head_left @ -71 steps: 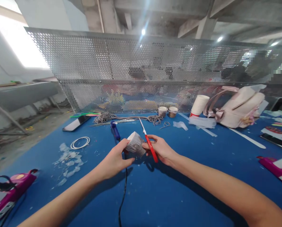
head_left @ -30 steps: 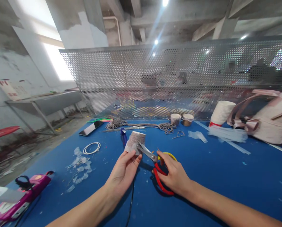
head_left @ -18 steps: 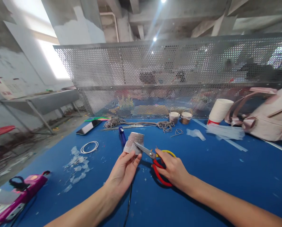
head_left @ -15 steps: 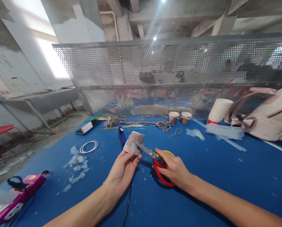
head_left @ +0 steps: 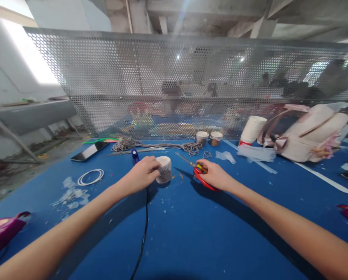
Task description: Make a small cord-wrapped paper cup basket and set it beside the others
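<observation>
My left hand (head_left: pixel 145 173) has its thumb and fingers closed on the rim of a small paper cup (head_left: pixel 165 174), which is wrapped in greyish cord and stands upright on the blue table. In my right hand (head_left: pixel 216 174) is a pair of scissors (head_left: pixel 205 182) with red and yellow handles. The blades point up and left, apart from the cup. Just behind my left hand a blue tool (head_left: pixel 135 156) shows partly, and a black cord (head_left: pixel 145 229) runs toward me. Small orange scraps (head_left: pixel 181 176) lie right of the cup.
Behind are grey cord coils (head_left: pixel 125 144), two wrapped cups (head_left: pixel 202 138), stacked paper cups (head_left: pixel 251 130) and clear strips (head_left: pixel 257 153). A pink bag (head_left: pixel 311 136) is at right. Left are a phone (head_left: pixel 89 151), a white ring (head_left: pixel 82 180) and plastic scraps (head_left: pixel 74 194). A perforated metal screen (head_left: pixel 109 77) borders the table.
The cup has gone from being held tilted in my left hand to standing on the table, gripped at its rim. The scissors have drawn away from it. The view has turned right.
</observation>
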Available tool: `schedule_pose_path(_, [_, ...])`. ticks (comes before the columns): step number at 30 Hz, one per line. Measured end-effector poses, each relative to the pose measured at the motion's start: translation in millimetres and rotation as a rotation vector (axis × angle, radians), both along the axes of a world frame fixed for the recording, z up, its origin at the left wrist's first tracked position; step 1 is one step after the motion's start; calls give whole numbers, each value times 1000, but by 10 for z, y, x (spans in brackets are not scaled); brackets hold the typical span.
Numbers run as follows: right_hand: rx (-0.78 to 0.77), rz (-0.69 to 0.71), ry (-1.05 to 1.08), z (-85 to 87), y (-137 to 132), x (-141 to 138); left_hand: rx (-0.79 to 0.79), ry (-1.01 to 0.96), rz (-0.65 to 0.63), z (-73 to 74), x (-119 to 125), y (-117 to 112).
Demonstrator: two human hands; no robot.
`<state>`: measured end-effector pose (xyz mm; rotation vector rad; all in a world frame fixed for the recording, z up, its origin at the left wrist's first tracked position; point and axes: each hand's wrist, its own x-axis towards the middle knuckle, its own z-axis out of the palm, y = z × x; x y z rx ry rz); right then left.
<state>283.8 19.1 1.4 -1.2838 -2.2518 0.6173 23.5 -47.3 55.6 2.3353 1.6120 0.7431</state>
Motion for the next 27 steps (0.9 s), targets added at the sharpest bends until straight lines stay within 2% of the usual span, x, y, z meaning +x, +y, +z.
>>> schedule_pose_path(3, [36, 15, -153, -21, 2, 197, 51, 122, -68, 35, 40, 181])
schedule_pose_path(6, [73, 100, -285, 2, -63, 368, 41, 107, -95, 60, 83, 317])
schedule_pose_path(10, [130, 105, -392, 174, -99, 429, 10, 34, -123, 59, 120, 469])
schedule_pose_path(14, [252, 157, -313, 369, 21, 197, -23, -37, -197, 37, 173, 571])
schedule_pose_path(16, [345, 269, -163, 400, 130, 0, -35, -73, -227, 28, 203, 583])
schedule_pose_path(19, [423, 403, -141, 381, 297, -293, -14, -179, -233, 14, 214, 552])
schedule_pose_path(21, [459, 393, -142, 366, 383, -446, 55, -297, -178, -1, 180, 512])
schedule_pose_path(23, [515, 336, -100, 365, 450, -553, 152, -393, -60, -28, 116, 472])
schedule_pose_path(27, [574, 342, -110, 367, 571, -669, 214, -439, 162, -131, -15, 416])
